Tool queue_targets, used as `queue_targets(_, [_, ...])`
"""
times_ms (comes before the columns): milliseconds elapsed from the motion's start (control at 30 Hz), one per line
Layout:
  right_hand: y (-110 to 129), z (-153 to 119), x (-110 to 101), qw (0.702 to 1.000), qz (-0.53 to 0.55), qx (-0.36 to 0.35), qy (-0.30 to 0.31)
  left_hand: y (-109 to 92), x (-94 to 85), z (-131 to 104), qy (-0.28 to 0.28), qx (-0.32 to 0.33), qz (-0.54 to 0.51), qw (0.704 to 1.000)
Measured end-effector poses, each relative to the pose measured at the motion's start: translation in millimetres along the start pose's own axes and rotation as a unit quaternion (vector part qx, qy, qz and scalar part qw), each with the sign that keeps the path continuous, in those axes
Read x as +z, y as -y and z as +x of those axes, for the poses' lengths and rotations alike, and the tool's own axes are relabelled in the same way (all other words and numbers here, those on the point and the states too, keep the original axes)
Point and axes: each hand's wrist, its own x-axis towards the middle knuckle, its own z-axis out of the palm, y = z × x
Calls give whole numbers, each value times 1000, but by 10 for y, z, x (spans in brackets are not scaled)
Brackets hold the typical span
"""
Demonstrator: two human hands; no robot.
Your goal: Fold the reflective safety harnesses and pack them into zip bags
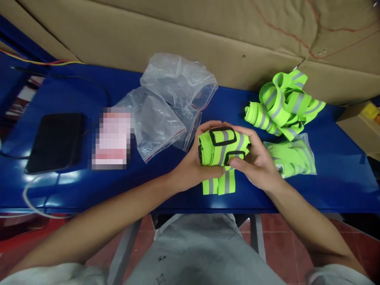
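Sitting rolled green strap [222,148] inside both hands' grip.

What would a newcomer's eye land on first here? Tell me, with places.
The neon green reflective strap roll, gripped at centre between the left hand and right hand. Next, the loose strap pile at the blue table's far right, and the clear plastic bags left of the hands.

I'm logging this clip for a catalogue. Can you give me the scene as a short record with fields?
left hand: grips rolled neon reflective strap bundle
right hand: holds same bundle, thumb on a black buckle
loose straps: piled right rear of the blue table
bagged strap: beside right hand
empty plastic bags: table centre
black device: table left
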Motion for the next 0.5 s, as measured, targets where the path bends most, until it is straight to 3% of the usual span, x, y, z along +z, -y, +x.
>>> queue_targets(133, [-70, 9, 4, 999, 1, 6, -51, -7, 49, -9, -43, -7, -12, 999])
queue_targets(333, [-84, 54, 24, 990, 77, 61, -97, -35, 60, 12, -94, -135, -56, 985])
queue_targets(500, [-18, 105, 79, 987, 64, 26, -146, -59, 59, 46, 18, -183, -149, 972])
